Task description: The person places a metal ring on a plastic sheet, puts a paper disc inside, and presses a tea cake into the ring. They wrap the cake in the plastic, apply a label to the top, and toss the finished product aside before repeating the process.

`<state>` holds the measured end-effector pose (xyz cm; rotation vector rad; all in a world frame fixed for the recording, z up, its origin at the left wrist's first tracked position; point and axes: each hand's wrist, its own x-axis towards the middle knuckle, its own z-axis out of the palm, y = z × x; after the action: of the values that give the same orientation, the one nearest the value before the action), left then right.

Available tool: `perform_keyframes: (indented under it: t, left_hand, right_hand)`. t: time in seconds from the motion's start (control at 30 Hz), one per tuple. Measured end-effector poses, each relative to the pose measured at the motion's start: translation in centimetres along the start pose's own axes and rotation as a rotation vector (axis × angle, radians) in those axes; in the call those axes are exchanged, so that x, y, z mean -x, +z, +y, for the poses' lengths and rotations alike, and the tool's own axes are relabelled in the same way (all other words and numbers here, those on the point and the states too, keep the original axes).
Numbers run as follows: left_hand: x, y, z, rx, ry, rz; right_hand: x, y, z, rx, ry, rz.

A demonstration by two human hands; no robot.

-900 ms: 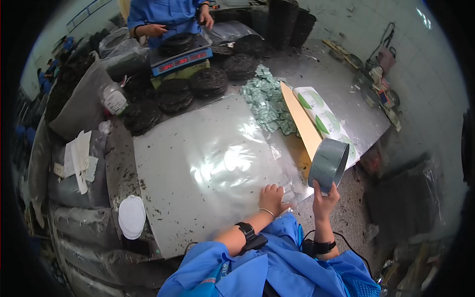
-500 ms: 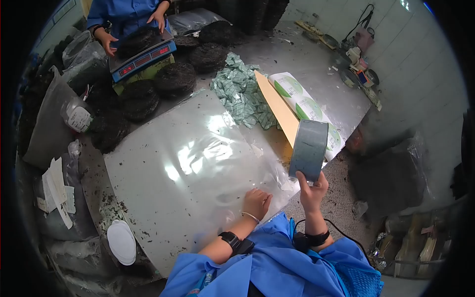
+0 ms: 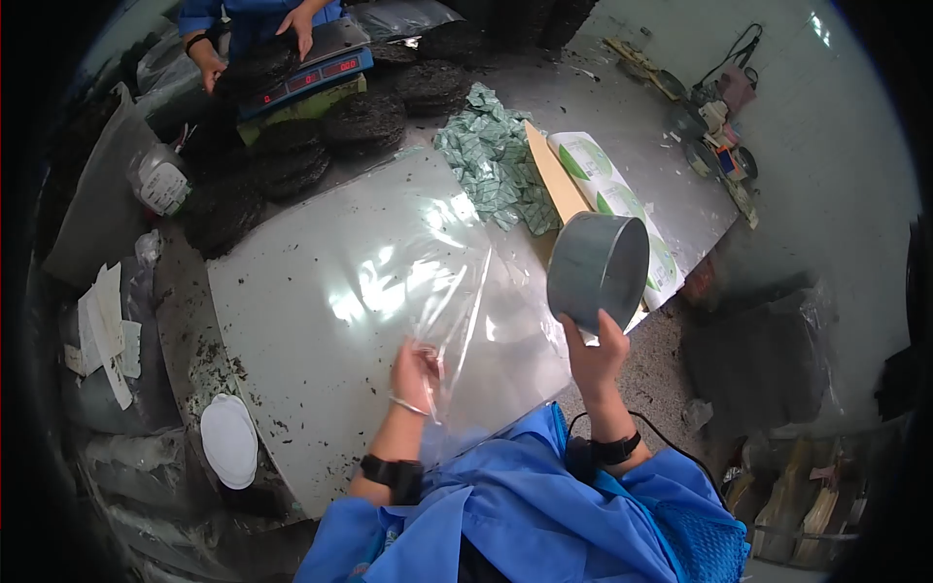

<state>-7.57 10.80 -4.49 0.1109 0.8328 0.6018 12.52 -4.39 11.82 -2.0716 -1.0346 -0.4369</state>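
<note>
My left hand [image 3: 413, 374] is closed on the edge of a clear plastic sheet or bag [image 3: 466, 311], which rises in shiny creases above the pale work board [image 3: 321, 389]. The fingers are slightly blurred. My right hand [image 3: 598, 355] grips a short, wide grey cylinder [image 3: 583, 267] from below, thumb and fingers at its lower rim. It is held up and tilted over the right edge of the board; whether its far end is closed I cannot see.
Small green packets [image 3: 501, 155] lie piled behind the board, beside green-and-white printed wrappers [image 3: 593, 170]. Dark round cakes [image 3: 364, 119] line the back left. Another person's hands [image 3: 301, 29] hold a dark cake at a blue scale [image 3: 311, 78]. White paper discs [image 3: 229, 442] lie at left.
My left hand has moved left and closed on the plastic, lifting it into folds. The grey cylinder has turned and shifted slightly left. The other person's dark cake is now tilted up off the scale.
</note>
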Motion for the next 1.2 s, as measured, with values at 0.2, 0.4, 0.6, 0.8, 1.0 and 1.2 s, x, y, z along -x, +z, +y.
perform_keyframes:
  t: [0.2, 0.4, 0.6, 0.8, 1.0, 1.2]
  left_hand:
    - [15.4, 12.6, 18.8, -0.574, 0.602, -0.256]
    - [9.0, 11.0, 2.4, -0.647, 0.236, -0.500]
    - [7.2, 2.9, -3.8, -0.863, 0.899, -0.404]
    - [20.2, -6.1, 9.3, -1.432, 1.541, 0.645]
    - [20.2, -19.7, 17.0, -1.669, 1.310, 1.192]
    - [18.9, -21.5, 18.3, -1.131, 1.194, 1.046]
  right_hand:
    - [6.7, 10.1, -10.3, -0.234, -0.737, -0.651]
    - [13.4, 8.3, -12.2, -0.235, -1.102, -0.895]
    - [5.3, 6.3, -8.7, -1.110, -0.839, -1.814]
    - [4.9, 8.8, -3.1, -0.299, -0.688, -0.610]
    - [-0.5, 9.0, -3.8, -0.541, -0.414, -0.557]
    - [-13.9, 17.1, -15.0, -0.599, -0.490, -0.595]
